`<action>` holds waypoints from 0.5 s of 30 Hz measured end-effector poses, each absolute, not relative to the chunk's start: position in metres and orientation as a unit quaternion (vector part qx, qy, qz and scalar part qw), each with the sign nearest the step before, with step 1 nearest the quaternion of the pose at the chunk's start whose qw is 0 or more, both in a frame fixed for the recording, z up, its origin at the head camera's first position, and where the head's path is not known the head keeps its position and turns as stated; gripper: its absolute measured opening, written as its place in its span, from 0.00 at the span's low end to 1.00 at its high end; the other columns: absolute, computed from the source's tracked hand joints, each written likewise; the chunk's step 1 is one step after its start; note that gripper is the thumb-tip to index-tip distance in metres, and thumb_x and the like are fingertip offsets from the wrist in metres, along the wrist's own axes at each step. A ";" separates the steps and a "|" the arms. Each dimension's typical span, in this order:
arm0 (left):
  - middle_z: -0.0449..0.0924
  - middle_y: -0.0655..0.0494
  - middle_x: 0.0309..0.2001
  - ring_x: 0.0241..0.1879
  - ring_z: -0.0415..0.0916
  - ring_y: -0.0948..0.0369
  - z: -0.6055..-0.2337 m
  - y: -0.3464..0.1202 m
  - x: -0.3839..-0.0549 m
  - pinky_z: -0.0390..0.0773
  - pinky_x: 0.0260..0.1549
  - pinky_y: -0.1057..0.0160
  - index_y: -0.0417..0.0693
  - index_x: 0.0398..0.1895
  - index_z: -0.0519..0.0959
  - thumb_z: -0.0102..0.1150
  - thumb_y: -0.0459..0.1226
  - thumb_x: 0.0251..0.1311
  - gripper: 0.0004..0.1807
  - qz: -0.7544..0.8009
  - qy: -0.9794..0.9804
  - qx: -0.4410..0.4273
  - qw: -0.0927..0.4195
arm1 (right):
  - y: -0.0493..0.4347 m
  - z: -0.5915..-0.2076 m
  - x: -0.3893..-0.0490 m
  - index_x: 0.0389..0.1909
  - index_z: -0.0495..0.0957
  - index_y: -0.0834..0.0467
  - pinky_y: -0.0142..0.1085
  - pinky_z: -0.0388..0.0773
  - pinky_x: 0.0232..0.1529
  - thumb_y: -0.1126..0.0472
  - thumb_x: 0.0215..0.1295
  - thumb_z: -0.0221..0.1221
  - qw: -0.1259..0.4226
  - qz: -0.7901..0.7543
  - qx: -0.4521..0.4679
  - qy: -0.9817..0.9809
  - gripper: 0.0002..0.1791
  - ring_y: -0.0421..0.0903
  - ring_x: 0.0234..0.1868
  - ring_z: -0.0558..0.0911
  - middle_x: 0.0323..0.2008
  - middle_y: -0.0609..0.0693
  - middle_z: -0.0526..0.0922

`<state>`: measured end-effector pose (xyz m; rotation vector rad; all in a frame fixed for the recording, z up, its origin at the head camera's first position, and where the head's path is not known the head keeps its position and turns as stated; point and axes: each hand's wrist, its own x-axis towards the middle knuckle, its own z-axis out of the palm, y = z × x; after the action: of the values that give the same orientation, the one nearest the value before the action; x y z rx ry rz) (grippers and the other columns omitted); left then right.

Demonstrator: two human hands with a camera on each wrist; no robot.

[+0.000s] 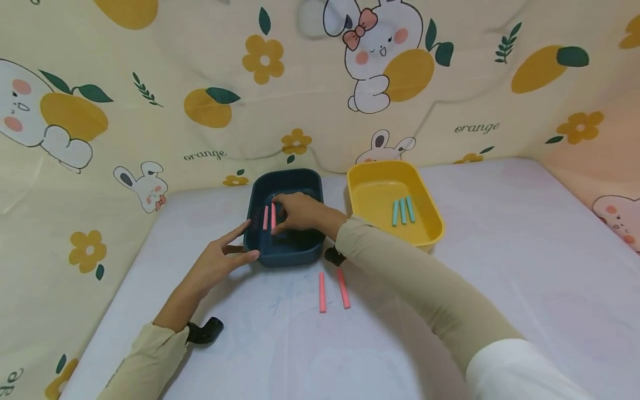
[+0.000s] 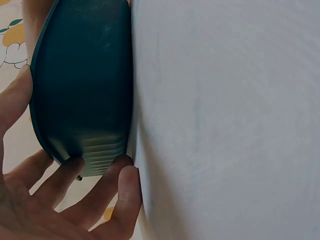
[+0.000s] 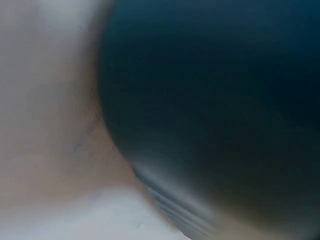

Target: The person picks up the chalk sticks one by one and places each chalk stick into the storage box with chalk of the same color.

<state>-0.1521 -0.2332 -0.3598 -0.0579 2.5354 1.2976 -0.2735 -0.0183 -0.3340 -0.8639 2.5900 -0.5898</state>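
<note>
Inside the dark blue bin (image 1: 285, 259), my right hand (image 1: 302, 212) pinches a pink chalk stick (image 1: 273, 215) between thumb and fingers. Another pink chalk stick (image 1: 265, 218) lies just left of it in the bin. My left hand (image 1: 217, 264) rests against the bin's left side, its fingers extended. In the left wrist view, the left hand's fingertips (image 2: 75, 164) touch the bin's ribbed end wall (image 2: 102, 152). Close and blurred, the bin (image 3: 200, 110) fills most of the right wrist view; the right hand's fingers are not visible there.
To the right stands a yellow bin (image 1: 367, 191) with three light green chalk sticks (image 1: 403, 211) in it. Two pink chalk sticks, one on the left (image 1: 322, 292) and one on the right (image 1: 343, 289), lie on the white tabletop (image 1: 280, 344) before the bins. A printed cloth (image 1: 310, 105) hangs behind.
</note>
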 end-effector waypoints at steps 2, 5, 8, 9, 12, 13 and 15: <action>0.60 0.44 0.75 0.70 0.66 0.44 -0.360 -0.233 -0.152 0.64 0.62 0.31 0.82 0.76 0.52 0.65 0.60 0.58 0.45 0.451 0.880 -0.020 0.146 | -0.021 -0.336 -0.276 0.75 0.59 0.53 0.40 0.78 0.57 0.43 0.58 0.69 0.173 -0.201 -0.306 0.915 0.48 0.44 0.51 0.82 0.55 0.50 0.83; 0.59 0.45 0.75 0.69 0.66 0.44 -0.360 -0.233 -0.152 0.65 0.62 0.32 0.82 0.76 0.52 0.65 0.59 0.58 0.45 0.453 0.880 -0.016 0.144 | -0.025 -0.338 -0.281 0.75 0.60 0.54 0.38 0.78 0.53 0.43 0.58 0.70 0.172 -0.191 -0.305 0.917 0.48 0.44 0.47 0.81 0.52 0.50 0.83; 0.60 0.45 0.75 0.69 0.67 0.45 -0.360 -0.234 -0.151 0.65 0.63 0.33 0.82 0.76 0.52 0.65 0.59 0.58 0.45 0.456 0.878 -0.013 0.143 | -0.027 -0.341 -0.284 0.75 0.60 0.55 0.37 0.78 0.51 0.43 0.58 0.69 0.173 -0.183 -0.301 0.920 0.48 0.44 0.45 0.81 0.50 0.50 0.82; 0.60 0.45 0.75 0.69 0.67 0.45 -0.360 -0.234 -0.151 0.65 0.63 0.33 0.82 0.76 0.52 0.65 0.59 0.58 0.45 0.456 0.878 -0.013 0.143 | -0.028 -0.341 -0.286 0.75 0.60 0.56 0.37 0.78 0.51 0.44 0.58 0.69 0.175 -0.182 -0.300 0.920 0.48 0.44 0.45 0.81 0.51 0.50 0.82; 0.59 0.45 0.75 0.69 0.66 0.45 -0.360 -0.233 -0.151 0.64 0.63 0.32 0.82 0.76 0.52 0.65 0.59 0.58 0.45 0.455 0.879 -0.015 0.143 | -0.029 -0.343 -0.288 0.75 0.60 0.56 0.37 0.78 0.51 0.44 0.59 0.69 0.178 -0.184 -0.297 0.920 0.48 0.44 0.46 0.81 0.52 0.51 0.82; 0.59 0.45 0.76 0.69 0.66 0.44 -0.360 -0.233 -0.151 0.64 0.63 0.32 0.82 0.76 0.52 0.65 0.59 0.58 0.45 0.455 0.879 -0.016 0.143 | -0.030 -0.344 -0.289 0.75 0.59 0.56 0.37 0.78 0.52 0.44 0.59 0.69 0.178 -0.185 -0.297 0.920 0.48 0.44 0.46 0.81 0.52 0.51 0.82; 0.59 0.45 0.75 0.69 0.66 0.44 -0.360 -0.233 -0.151 0.64 0.63 0.32 0.82 0.76 0.52 0.65 0.59 0.58 0.45 0.453 0.880 -0.016 0.142 | -0.030 -0.346 -0.290 0.75 0.59 0.57 0.37 0.78 0.52 0.44 0.59 0.69 0.179 -0.189 -0.296 0.919 0.48 0.44 0.47 0.82 0.52 0.51 0.83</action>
<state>-0.1511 -0.2326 -0.3599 -0.0464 2.5396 1.3062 -0.2901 -0.0303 -0.3462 -0.8360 2.5983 -0.5338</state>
